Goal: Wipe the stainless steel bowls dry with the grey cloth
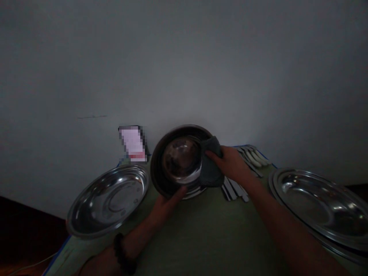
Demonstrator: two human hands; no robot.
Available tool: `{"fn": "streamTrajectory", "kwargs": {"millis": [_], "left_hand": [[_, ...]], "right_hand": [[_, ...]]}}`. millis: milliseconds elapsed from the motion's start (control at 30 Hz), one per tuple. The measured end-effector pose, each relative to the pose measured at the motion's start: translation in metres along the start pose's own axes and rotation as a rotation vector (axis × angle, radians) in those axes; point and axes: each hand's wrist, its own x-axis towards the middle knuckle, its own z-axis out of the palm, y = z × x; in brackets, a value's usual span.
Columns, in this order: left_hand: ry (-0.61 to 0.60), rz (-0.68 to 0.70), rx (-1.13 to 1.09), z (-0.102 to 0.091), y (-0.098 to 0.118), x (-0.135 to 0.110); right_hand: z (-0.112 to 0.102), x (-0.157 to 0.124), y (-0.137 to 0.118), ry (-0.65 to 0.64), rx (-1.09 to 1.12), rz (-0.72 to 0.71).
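Note:
A round, shiny metal bowl point(184, 157) is held tilted above the table, in the middle of the view. My left hand point(169, 203) grips its lower rim, thumb on the near side and the other fingers hidden behind it. With my right hand point(230, 163) I hold a dark grey cloth point(211, 168) against the bowl's right side. The thumb lies over the cloth, and the fingertips are covered by it. A dark beaded bracelet point(123, 251) circles my left wrist.
A wide metal basin point(106, 203) rests on the left of the green table point(212, 237). Stacked basins point(304, 203) stand at the right. Knives point(234, 189) and pale-handled cutlery point(255, 156) lie behind my right arm. A phone point(133, 142) leans against the grey wall point(184, 69).

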Motion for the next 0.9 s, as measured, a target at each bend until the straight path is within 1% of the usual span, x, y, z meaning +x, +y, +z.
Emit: {"fn": "streamTrajectory", "kwargs": {"millis": [67, 133, 167, 200, 267, 333, 400, 467, 500, 533, 600, 667, 733, 800, 833, 900], "left_hand": [[0.008, -0.032, -0.034, -0.003, 0.002, 0.0], [0.067, 0.033, -0.098, -0.005, 0.018, 0.0], [0.069, 0.104, -0.132, -0.005, 0.031, 0.001], [0.041, 0.189, -0.181, -0.005, 0.046, 0.002], [-0.107, 0.31, -0.245, -0.006, 0.082, 0.006], [-0.221, 0.289, -0.147, -0.007, 0.118, 0.011], [-0.31, 0.299, 0.043, -0.008, 0.149, 0.015], [-0.311, 0.343, 0.181, -0.007, 0.172, 0.017], [-0.288, 0.387, 0.235, -0.006, 0.18, 0.017], [-0.275, 0.425, 0.283, -0.004, 0.186, 0.017], [-0.255, 0.496, 0.342, 0.0, 0.192, 0.016], [-0.247, 0.533, 0.339, 0.004, 0.19, 0.019], [-0.207, 0.545, 0.272, 0.005, 0.184, 0.025], [-0.123, 0.565, 0.152, 0.007, 0.177, 0.032], [-0.063, 0.591, 0.081, 0.009, 0.173, 0.036], [0.078, 0.674, -0.056, 0.016, 0.168, 0.042]], "right_hand": [[-0.014, 0.001, 0.0, 0.073, 0.002, -0.042], [-0.029, 0.0, -0.003, 0.132, 0.01, -0.117], [-0.035, -0.001, -0.006, 0.148, 0.011, -0.159], [-0.04, -0.003, -0.01, 0.157, 0.007, -0.202], [-0.047, -0.007, -0.02, 0.172, -0.011, -0.284], [-0.05, -0.01, -0.03, 0.211, -0.027, -0.329], [-0.05, -0.009, -0.04, 0.295, -0.032, -0.326], [-0.048, -0.004, -0.048, 0.392, -0.012, -0.307], [-0.047, 0.0, -0.052, 0.429, 0.003, -0.303], [-0.046, 0.004, -0.054, 0.455, 0.016, -0.301], [-0.046, 0.013, -0.057, 0.485, 0.031, -0.299], [-0.047, 0.02, -0.056, 0.487, 0.034, -0.301], [-0.048, 0.026, -0.052, 0.454, 0.048, -0.3], [-0.046, 0.028, -0.048, 0.437, 0.083, -0.27], [-0.044, 0.029, -0.047, 0.449, 0.117, -0.23], [-0.034, 0.03, -0.049, 0.469, 0.231, -0.106]]}}
